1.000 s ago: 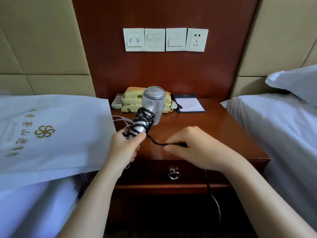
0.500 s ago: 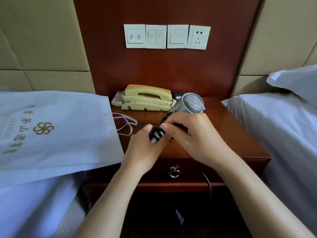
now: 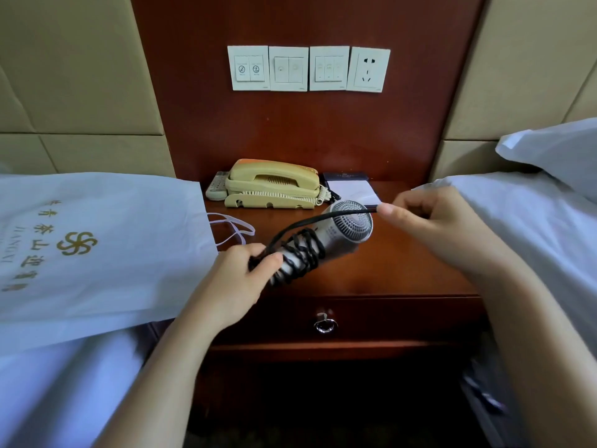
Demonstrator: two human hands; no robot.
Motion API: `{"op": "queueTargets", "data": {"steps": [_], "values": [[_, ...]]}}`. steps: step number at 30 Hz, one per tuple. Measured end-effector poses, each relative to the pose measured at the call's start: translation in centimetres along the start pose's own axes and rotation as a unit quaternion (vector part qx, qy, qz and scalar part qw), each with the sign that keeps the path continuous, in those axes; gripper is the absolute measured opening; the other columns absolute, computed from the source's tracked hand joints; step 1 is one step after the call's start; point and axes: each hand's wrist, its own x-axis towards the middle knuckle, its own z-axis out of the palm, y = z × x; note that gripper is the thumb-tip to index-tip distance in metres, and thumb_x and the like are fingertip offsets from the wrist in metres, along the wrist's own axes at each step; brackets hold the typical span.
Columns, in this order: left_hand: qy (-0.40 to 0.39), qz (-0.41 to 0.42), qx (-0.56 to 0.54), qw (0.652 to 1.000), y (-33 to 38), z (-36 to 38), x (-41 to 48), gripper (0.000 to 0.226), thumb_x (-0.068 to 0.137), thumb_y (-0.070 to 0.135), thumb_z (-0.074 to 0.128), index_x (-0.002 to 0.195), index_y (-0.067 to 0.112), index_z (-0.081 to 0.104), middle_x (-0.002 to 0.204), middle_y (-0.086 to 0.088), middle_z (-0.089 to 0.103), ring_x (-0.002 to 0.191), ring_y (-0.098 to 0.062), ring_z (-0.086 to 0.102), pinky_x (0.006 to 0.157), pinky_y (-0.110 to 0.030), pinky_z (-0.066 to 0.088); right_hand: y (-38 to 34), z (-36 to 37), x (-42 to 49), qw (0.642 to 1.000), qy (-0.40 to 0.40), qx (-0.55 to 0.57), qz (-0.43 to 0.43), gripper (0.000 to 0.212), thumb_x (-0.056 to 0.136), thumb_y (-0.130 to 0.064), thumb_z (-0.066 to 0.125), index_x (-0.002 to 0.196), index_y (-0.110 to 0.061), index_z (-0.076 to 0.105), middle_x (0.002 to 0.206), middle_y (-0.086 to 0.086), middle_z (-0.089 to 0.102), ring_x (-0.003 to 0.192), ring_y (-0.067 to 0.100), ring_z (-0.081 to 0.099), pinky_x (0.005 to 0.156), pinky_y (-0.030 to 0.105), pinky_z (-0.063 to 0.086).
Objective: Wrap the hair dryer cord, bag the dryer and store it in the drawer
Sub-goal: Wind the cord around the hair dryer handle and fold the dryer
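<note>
A silver hair dryer (image 3: 347, 228) hangs tilted above the nightstand, its grille turned to the right. My left hand (image 3: 240, 279) grips its handle, where several turns of black cord (image 3: 303, 250) are wound. One free stretch of cord runs up and right to my right hand (image 3: 423, 221), which pinches it taut beside the dryer's head. A white cloth bag (image 3: 97, 247) with gold lettering lies on the bed at the left, its drawstrings (image 3: 231, 229) spilling onto the nightstand. The drawer (image 3: 387, 318) with its ring pull (image 3: 325, 324) is closed below my hands.
A yellow telephone (image 3: 274, 184), a remote (image 3: 217, 189) and a notepad in a dark folder (image 3: 353, 189) stand at the back of the wooden nightstand (image 3: 403, 273). White beds flank it; a pillow (image 3: 555, 150) lies at the right. Switches and a socket (image 3: 368, 69) are on the wall.
My right hand has moved off the handle and out to the right, drawing the cord taut. The dryer has tilted with its head to the right.
</note>
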Motion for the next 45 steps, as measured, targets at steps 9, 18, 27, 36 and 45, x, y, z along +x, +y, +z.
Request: {"op": "queueTargets", "data": {"steps": [9, 18, 27, 36, 45], "values": [[-0.215, -0.043, -0.130, 0.967, 1.5, 0.4, -1.8, 0.025, 0.074, 0.041, 0.045, 0.062, 0.021, 0.050, 0.053, -0.004, 0.050, 0.043, -0.013, 0.044, 0.042, -0.013, 0.031, 4.0, 0.2, 0.2, 0.991, 0.098, 0.048, 0.077, 0.044, 0.090, -0.025, 0.059, 0.053, -0.009, 0.042, 0.050, -0.001, 0.030, 0.044, 0.002, 0.026, 0.044, 0.015, 0.021], [-0.168, -0.082, -0.287, 0.940, 1.1, 0.6, 0.4, 0.052, 0.101, 0.029, 0.022, 0.066, -0.003, 0.042, 0.040, -0.003, 0.042, 0.017, -0.010, 0.028, 0.025, -0.014, 0.017, 5.7, 1.7, -0.6, 0.978, -0.003, 0.104, 0.179, 0.023, 0.086, 0.013, 0.050, 0.064, 0.018, 0.056, 0.053, 0.002, 0.049, 0.046, 0.001, 0.041, 0.046, 0.014, 0.030], [-0.010, -0.078, -0.400, 0.913, -0.6, 0.0, 1.0, 0.043, 0.098, 0.036, 0.024, 0.091, 0.004, 0.052, 0.042, -0.006, 0.042, 0.027, -0.008, 0.020, 0.039, -0.021, 0.011, 1.4, 3.3, -1.4, 0.947, -0.288, -0.060, 0.128, 0.039, 0.096, -0.034, 0.046, 0.066, -0.018, 0.065, 0.046, -0.011, 0.047, 0.042, 0.001, 0.042, 0.046, 0.009, 0.032], [0.117, -0.057, -0.217, 0.967, -0.5, 1.2, 0.8, 0.040, 0.095, 0.034, 0.046, 0.065, 0.008, 0.052, 0.050, -0.011, 0.048, 0.028, -0.009, 0.031, 0.034, -0.017, 0.023, -3.9, 3.7, -2.1, 0.951, -0.275, -0.139, 0.010, 0.025, 0.091, -0.034, 0.054, 0.076, -0.021, 0.069, 0.065, -0.005, 0.062, 0.061, 0.010, 0.054, 0.064, 0.030, 0.046], [0.089, -0.021, -0.015, 0.996, 0.1, 1.8, 0.7, 0.049, 0.076, 0.041, 0.070, 0.118, 0.028, 0.048, 0.089, 0.011, 0.062, 0.071, -0.002, 0.057, 0.059, -0.020, 0.041, -3.9, 3.8, -1.5, 0.990, -0.083, -0.095, -0.061, 0.028, 0.087, -0.034, 0.055, 0.068, -0.016, 0.062, 0.059, 0.003, 0.058, 0.057, 0.013, 0.050, 0.059, 0.036, 0.042]]}}
